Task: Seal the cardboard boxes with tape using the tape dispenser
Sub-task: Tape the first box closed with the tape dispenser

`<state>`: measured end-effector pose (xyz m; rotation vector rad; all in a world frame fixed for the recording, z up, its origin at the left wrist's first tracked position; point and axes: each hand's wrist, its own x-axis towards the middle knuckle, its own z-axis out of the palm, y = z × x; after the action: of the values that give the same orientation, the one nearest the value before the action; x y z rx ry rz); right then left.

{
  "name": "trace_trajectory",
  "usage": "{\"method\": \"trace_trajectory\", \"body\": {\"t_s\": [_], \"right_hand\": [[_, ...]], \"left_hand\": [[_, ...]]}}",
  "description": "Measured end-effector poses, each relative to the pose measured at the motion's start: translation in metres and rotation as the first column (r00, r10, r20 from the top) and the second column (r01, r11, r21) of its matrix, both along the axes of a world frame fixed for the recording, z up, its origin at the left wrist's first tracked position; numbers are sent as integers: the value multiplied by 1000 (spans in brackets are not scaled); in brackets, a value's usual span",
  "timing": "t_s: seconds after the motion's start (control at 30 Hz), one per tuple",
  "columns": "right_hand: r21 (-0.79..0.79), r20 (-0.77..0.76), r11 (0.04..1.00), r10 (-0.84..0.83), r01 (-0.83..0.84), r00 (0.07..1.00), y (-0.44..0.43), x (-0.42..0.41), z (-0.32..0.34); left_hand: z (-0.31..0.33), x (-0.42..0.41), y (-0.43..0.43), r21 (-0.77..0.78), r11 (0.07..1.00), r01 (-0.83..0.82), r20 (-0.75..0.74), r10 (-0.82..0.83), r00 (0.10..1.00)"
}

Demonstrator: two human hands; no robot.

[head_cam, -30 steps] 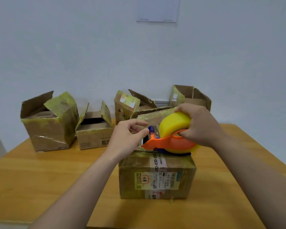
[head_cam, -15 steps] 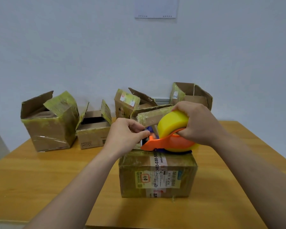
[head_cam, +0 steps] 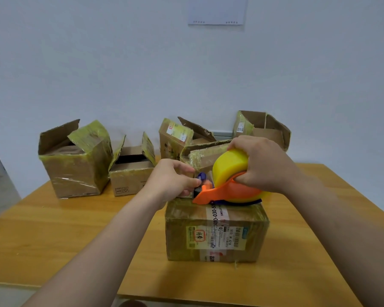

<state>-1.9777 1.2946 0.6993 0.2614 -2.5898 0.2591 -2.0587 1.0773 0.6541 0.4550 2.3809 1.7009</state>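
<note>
— Where is the tape dispenser [head_cam: 228, 192]?

— On top of the nearest cardboard box [head_cam: 215, 238]. That box stands right of the middle of the surface [head_cam: 53, 229], closer to the near edge than the far one. The dispenser's orange body lies along the box top with its nose pointing left, and the yellow tape roll [head_cam: 230, 168] rises from it.

— Who has hold of it?

— The right grip [head_cam: 262, 165], a bare hand, comes over the roll from above. Its fingers are curled tight round the roll and the orange body.

— And the other one?

— The left grip [head_cam: 171, 182] is at the dispenser's nose, with thumb and fingers drawn together in a pinch beside a small blue part [head_cam: 201, 176]. I cannot tell whether a tape end lies between the fingertips.

— Is the box closed?

— Its near top lies flat, and a white printed strip runs over the front edge. Just behind the dispenser a raised flap [head_cam: 206, 151] stands up, wrapped in yellowish tape.

— Anything else there?

— Four open boxes stand along the far edge. The large box [head_cam: 75, 169] is toward the far-left corner, with the low box [head_cam: 131, 176] just beside it. The labelled box [head_cam: 175, 138] is behind the hands, and the end box [head_cam: 262, 127] stands right of the middle. A paper sheet [head_cam: 216, 9] hangs on the wall.
</note>
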Motion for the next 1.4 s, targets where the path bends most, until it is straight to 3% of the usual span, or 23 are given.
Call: {"method": "trace_trajectory", "body": {"t_s": [0.13,0.27,0.43,0.53,0.9,1.07,1.13,1.2,1.3,1.4], "right_hand": [[-32,54,999,15,-14,998,2,0,4],[-113,52,993,31,-24,998,5,2,2],[-214,-55,977,-23,11,998,8,2,-9],[-359,-70,932,-86,55,994,15,1,-21],[-704,-120,710,-101,-13,988,21,1,-24],[-808,-11,585,-129,67,992,23,0,-23],[-860,63,496,-137,124,988,23,0,-23],[-870,187,443,-108,216,976,22,1,-22],[-827,416,430,36,362,908,23,6,-22],[-854,432,397,184,335,883,29,16,-26]], "left_hand": [[3,0,-3,39,998,55,98,-59,993],[1,-1,-6,103,988,113,99,-124,987],[-5,1,-9,34,985,168,-140,-162,977],[-12,1,-12,14,980,197,-290,-184,939],[-2,11,-14,41,967,251,-524,-193,830],[12,12,-27,-90,928,362,-542,-351,764],[16,16,-28,-206,919,337,-585,-392,710],[20,19,-25,-215,938,273,-631,-347,694],[34,22,-21,-149,961,234,-531,-278,801],[45,24,-18,-82,964,254,-345,-266,900]]}}
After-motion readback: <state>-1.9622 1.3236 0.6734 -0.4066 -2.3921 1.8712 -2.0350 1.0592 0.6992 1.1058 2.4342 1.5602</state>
